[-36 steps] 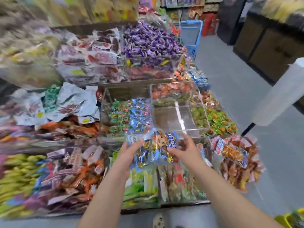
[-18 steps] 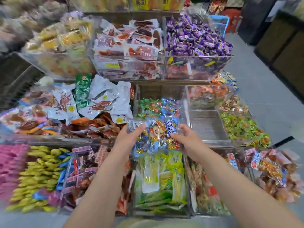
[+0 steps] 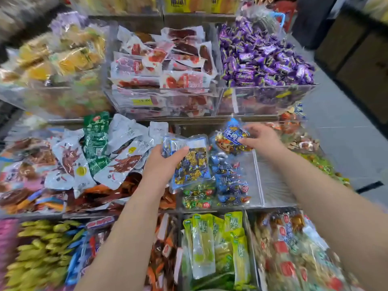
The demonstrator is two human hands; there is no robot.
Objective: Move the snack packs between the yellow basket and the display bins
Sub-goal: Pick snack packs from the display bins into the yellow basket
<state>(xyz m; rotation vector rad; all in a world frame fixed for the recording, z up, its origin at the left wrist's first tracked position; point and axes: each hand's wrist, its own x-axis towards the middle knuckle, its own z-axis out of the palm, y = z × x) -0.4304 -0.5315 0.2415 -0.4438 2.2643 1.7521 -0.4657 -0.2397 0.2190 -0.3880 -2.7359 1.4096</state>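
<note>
— Over the middle clear bin [image 3: 257,181], what has each hand got?

— Left hand [image 3: 160,164] grips a blue snack pack [image 3: 190,164] of gold-wrapped pieces, thumb across its top edge. Right hand [image 3: 263,137] pinches a second blue pack [image 3: 230,136] by its side, held tilted. The two packs are apart, with a narrow gap between them.

— Any room around them?

— Bare clear bin floor shows right of the loose blue and green candies [image 3: 228,183], under the right forearm. Beyond that edge, grey floor [image 3: 346,133] runs open.

— Anything hard to read?

— Left fingers sit behind the pack, hidden. Print on both packs is blurred, and the frame's corners smear.

— What crowds in?

— White and green pouches [image 3: 117,148] heap just beside the left wrist. The upper bins of red meat packs [image 3: 168,68] and purple candies [image 3: 262,57] stand behind the hands. Green pickle packs [image 3: 210,248] lie nearer, between the forearms.
</note>
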